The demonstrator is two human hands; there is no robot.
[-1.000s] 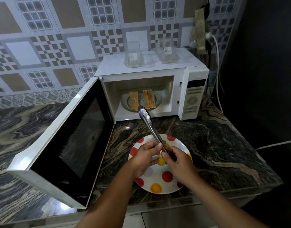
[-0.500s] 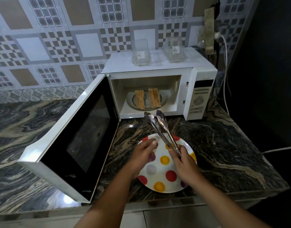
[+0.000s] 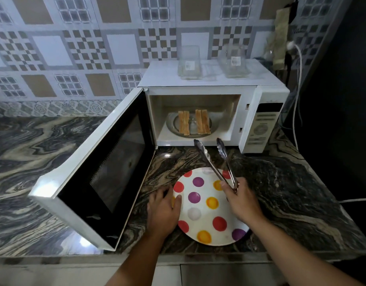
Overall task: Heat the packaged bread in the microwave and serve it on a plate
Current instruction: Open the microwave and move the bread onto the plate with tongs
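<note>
A right hand (image 3: 241, 200) grips open metal tongs (image 3: 216, 162) above a polka-dot plate (image 3: 209, 213); the left hand (image 3: 162, 211) rests flat-fingered on its rim. Bread slices (image 3: 194, 124) sit inside the open microwave (image 3: 209, 112).

Left hand (image 3: 162, 211), right hand (image 3: 241, 200): bare forearms, seemingly no sleeves, rings.

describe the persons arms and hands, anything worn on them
Both forearms are bare as far as the frame shows: no sleeves, watch, bracelets or gloves. The left hand and right hand show no rings that I can make out. Nails look short and unpainted.
</note>
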